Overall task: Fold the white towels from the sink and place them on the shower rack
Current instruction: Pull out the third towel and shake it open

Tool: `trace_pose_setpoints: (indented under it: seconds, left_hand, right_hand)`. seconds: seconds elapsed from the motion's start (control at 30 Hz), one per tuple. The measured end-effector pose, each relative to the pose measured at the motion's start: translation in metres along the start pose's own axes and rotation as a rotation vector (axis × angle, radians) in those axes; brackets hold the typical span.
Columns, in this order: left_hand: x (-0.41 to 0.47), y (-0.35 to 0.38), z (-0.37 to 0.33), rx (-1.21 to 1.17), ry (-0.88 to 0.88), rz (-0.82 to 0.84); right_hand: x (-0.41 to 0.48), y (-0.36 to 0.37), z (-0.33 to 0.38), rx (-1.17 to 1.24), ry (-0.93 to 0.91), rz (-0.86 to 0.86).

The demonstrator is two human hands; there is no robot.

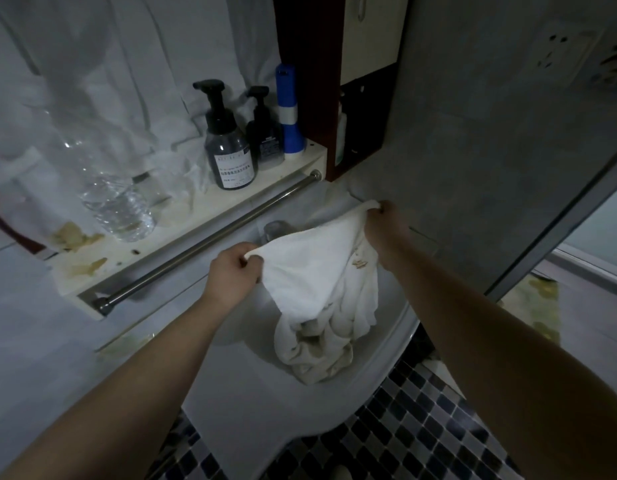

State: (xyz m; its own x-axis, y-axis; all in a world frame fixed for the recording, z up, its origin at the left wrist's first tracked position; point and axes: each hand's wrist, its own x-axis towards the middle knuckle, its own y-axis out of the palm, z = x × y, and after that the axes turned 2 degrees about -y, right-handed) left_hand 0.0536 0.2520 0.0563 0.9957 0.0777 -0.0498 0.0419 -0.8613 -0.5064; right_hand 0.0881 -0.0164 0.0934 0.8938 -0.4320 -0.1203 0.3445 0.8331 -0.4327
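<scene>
A white towel (314, 271) hangs stretched between my two hands above the white sink (265, 403). My left hand (232, 268) pinches its left corner and my right hand (386, 225) pinches its right corner, held higher and farther back. The towel's lower part hangs down into a crumpled heap of white towels (321, 351) lying in the basin; some of the cloth shows yellowish stains. The faucet (276, 230) is partly hidden behind the towel.
A white shelf (182, 223) with a steel rail (210, 237) runs behind the sink, holding two dark pump bottles (231, 147), a blue-and-white can (289, 112) and a clear plastic bottle (116, 202). A glass door frame (556, 216) stands right. Checkered tiles (421, 427) lie below.
</scene>
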Motion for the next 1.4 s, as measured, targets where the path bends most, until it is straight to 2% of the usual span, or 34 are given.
trace_pose_setpoints:
  seconds: [0.13, 0.2, 0.27, 0.33, 0.43, 0.47, 0.53, 0.63, 0.7, 0.77, 0.9, 0.97, 1.03, 1.13, 1.27, 1.4]
  left_hand:
    - [-0.005, 0.017, -0.016, -0.268, -0.075, 0.044]
    - [-0.008, 0.023, -0.027, -0.412, -0.144, 0.047]
    - [-0.008, 0.029, -0.037, -0.549, -0.216, 0.085]
    - [-0.01, 0.034, -0.049, -0.674, -0.279, 0.147]
    - [-0.017, 0.044, -0.067, -0.888, -0.3, 0.278]
    - [-0.019, 0.048, -0.071, -0.905, -0.279, 0.319]
    - [-0.02, 0.053, -0.079, -0.887, -0.243, 0.332]
    - [-0.016, 0.053, -0.08, -0.896, -0.276, 0.184]
    - [-0.012, 0.051, -0.076, -0.905, -0.302, 0.075]
    - [-0.012, 0.051, -0.072, -0.889, -0.266, 0.026]
    - [-0.014, 0.053, -0.076, -0.811, -0.162, 0.126]
    - [-0.015, 0.051, -0.076, -0.805, -0.105, 0.192]
    - [-0.017, 0.049, -0.071, -0.717, -0.026, 0.217]
    - [-0.021, 0.044, -0.069, -0.505, 0.171, 0.172]
    - [-0.017, 0.04, -0.074, -0.185, 0.495, 0.007]
    - [-0.019, 0.042, -0.076, -0.156, 0.592, 0.031]
  right_hand:
    - [-0.002, 0.008, -0.001, 0.228, 0.149, 0.068]
    - [-0.007, 0.008, 0.004, 0.406, 0.194, 0.206]
    - [-0.012, 0.007, 0.007, 0.49, 0.159, 0.349]
    - [-0.021, 0.006, 0.006, 0.468, 0.118, 0.432]
    - [-0.036, 0.011, 0.003, 0.35, -0.085, 0.439]
    - [-0.041, 0.014, 0.002, 0.376, -0.098, 0.435]
    - [-0.048, 0.017, 0.001, 0.519, -0.032, 0.412]
    - [-0.046, 0.02, -0.004, 0.593, 0.018, 0.401]
    - [-0.045, 0.019, -0.004, 0.652, 0.062, 0.334]
    - [-0.045, 0.018, -0.004, 0.625, 0.011, 0.307]
    - [-0.055, 0.02, 0.001, 0.504, -0.212, 0.347]
    - [-0.059, 0.019, 0.002, 0.475, -0.25, 0.325]
    - [-0.058, 0.014, 0.001, 0.474, -0.241, 0.316]
    - [-0.06, 0.009, -0.004, 0.519, -0.262, 0.399]
    - [-0.066, 0.01, -0.009, 0.611, -0.283, 0.431]
    - [-0.064, 0.011, -0.015, 0.738, -0.238, 0.435]
